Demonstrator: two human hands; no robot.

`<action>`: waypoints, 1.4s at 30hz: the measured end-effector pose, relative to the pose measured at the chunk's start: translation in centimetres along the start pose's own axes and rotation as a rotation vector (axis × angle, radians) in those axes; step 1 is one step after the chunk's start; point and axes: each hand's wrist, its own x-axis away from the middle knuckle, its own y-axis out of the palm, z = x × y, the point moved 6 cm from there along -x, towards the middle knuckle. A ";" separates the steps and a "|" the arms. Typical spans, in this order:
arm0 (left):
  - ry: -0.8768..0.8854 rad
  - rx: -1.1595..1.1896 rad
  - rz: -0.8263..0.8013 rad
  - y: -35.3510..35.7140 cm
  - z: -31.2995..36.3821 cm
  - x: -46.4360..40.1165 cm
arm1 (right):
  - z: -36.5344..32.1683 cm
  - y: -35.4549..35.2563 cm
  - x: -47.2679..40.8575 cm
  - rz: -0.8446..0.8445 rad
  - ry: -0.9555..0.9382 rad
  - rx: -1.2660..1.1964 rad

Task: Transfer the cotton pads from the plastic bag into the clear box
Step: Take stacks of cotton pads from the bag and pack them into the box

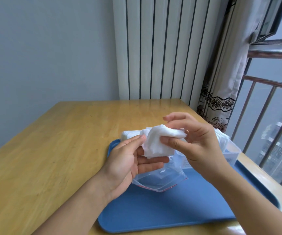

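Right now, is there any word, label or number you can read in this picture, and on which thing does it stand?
No text can be read.
Box: a label on its side, print too small and blurred to read.
Bag: only a red line at the seal, no words.
Tray: no print visible.

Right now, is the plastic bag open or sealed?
Open. The plastic bag lies on the blue tray with its red-lined zip edges spread apart; both hands hold cotton pads above it.
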 end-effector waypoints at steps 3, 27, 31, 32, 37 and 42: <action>0.042 -0.024 0.057 -0.6 0.1 -0.3 | -0.8 -0.2 -0.1 -0.076 0.023 -0.181; 0.105 -0.180 -0.109 0.6 -0.3 -0.3 | 1.4 0.2 0.1 -0.034 0.327 -0.164; 0.117 -0.246 -0.180 1.0 -0.1 0.0 | 1.7 0.6 0.2 -0.055 0.339 -0.210; 0.128 -0.271 -0.186 1.2 0.0 0.1 | 1.8 0.7 0.2 -0.058 0.333 -0.200; 0.189 -0.404 -0.110 1.0 -0.4 0.0 | 1.6 1.6 0.7 -0.095 0.150 0.152; 0.256 -0.547 -0.130 1.6 -0.3 0.6 | 0.8 3.4 1.3 -0.136 0.011 0.293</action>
